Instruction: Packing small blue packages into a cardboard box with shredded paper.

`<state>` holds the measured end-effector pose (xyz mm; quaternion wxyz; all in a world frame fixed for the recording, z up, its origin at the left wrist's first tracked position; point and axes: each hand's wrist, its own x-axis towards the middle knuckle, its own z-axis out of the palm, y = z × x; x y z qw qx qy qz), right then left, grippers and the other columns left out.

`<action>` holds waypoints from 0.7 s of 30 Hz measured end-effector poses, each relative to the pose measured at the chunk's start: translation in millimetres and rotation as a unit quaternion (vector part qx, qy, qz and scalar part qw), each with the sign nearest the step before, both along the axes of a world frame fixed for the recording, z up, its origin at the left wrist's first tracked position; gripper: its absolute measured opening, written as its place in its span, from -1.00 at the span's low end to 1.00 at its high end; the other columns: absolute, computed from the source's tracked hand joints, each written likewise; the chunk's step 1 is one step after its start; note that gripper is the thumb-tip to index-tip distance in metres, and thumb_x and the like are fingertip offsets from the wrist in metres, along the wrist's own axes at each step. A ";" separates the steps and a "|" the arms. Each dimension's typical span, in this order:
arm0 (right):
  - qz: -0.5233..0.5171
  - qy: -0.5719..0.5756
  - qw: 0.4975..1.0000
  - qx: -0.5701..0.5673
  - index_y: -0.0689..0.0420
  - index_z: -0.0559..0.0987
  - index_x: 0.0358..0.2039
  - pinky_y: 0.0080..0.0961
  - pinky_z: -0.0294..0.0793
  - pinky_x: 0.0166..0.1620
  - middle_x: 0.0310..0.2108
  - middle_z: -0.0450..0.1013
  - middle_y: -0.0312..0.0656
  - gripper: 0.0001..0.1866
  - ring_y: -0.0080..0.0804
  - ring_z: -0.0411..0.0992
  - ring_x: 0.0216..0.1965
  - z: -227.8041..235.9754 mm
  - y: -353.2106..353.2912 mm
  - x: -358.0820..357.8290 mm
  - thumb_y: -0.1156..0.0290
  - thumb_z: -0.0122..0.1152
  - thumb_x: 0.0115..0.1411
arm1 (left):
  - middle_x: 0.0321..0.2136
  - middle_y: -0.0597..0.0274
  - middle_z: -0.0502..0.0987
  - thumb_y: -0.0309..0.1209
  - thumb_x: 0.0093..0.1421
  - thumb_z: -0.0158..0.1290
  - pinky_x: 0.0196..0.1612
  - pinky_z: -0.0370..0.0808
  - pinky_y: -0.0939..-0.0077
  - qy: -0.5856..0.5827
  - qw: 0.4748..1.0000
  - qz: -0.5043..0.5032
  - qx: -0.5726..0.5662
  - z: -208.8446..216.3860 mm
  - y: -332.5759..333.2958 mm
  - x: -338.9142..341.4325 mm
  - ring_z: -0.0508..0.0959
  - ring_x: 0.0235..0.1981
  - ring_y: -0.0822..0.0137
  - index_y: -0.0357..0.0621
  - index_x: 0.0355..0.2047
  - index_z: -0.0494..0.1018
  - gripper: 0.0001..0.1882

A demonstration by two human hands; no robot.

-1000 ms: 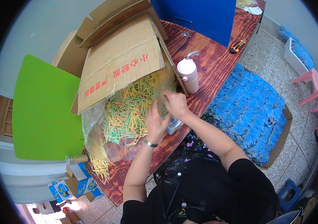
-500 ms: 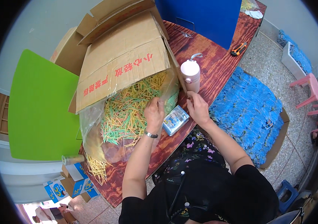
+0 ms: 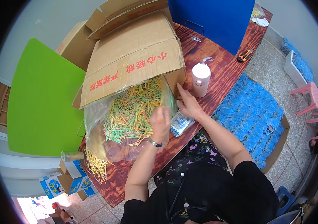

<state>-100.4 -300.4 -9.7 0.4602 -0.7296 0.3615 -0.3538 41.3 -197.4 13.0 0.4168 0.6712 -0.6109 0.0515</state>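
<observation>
A cardboard box (image 3: 136, 59) lies tipped on the table, its mouth towards me. Inside its clear plastic bag (image 3: 96, 112) is a heap of short thin sticks (image 3: 129, 114) in yellow, green and pink. My left hand (image 3: 160, 121) is closed at the bag's right edge, fingers slightly blurred, apparently gripping the plastic. My right hand (image 3: 190, 106) reaches to the box's right side flap (image 3: 175, 79), fingers stretched against the cardboard. Under that wrist lies a small spiral-bound pad (image 3: 180, 124), partly covered. A pale pink bottle (image 3: 201, 79) stands just beyond the right hand.
Loose yellow sticks (image 3: 97, 168) lie at the table's left end. A green board (image 3: 41, 100) and a blue board (image 3: 213, 22) stand around the box. An orange-black utility knife (image 3: 245, 56) lies near the right edge. Blue netted material (image 3: 252, 119) fills a carton on the floor.
My right hand has moved left from beside the bottle to the box's side flap, which now stands pushed inward. My left hand has shifted slightly down and right. The view has turned a little.
</observation>
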 end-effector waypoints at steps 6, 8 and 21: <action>0.016 0.016 0.997 -0.069 0.26 0.04 0.33 -0.14 0.35 0.12 0.12 0.24 0.32 -0.24 0.27 0.29 0.09 -6.2 10.4 -4.5 0.58 0.02 0.09 | -0.39 0.05 0.51 -0.42 0.19 0.13 -0.35 0.44 0.25 0.007 0.992 -0.112 0.053 13.6 -3.3 -16.4 0.51 -0.39 0.05 -0.23 -0.27 0.44 -0.84; 0.001 0.038 0.998 -0.049 0.25 0.05 0.33 -0.14 0.35 0.12 0.14 0.24 0.31 -0.25 0.23 0.29 0.12 -2.8 13.1 -11.0 0.60 0.00 0.10 | -0.33 0.05 0.50 -0.43 0.17 0.14 -0.33 0.47 0.25 0.006 0.994 -0.101 0.039 25.8 -6.5 -23.5 0.52 -0.34 0.05 -0.21 -0.18 0.45 -0.78; -0.032 0.061 0.997 -0.046 0.21 0.15 0.30 -0.14 0.37 0.09 0.07 0.34 0.19 -0.29 0.18 0.34 0.07 -11.7 26.2 -32.6 0.64 0.00 0.08 | -0.09 0.01 0.37 -0.54 0.08 0.03 -0.35 0.59 0.22 -0.154 0.972 -0.131 0.120 19.3 -22.6 -37.1 0.51 -0.19 -0.01 0.06 0.16 0.35 -0.42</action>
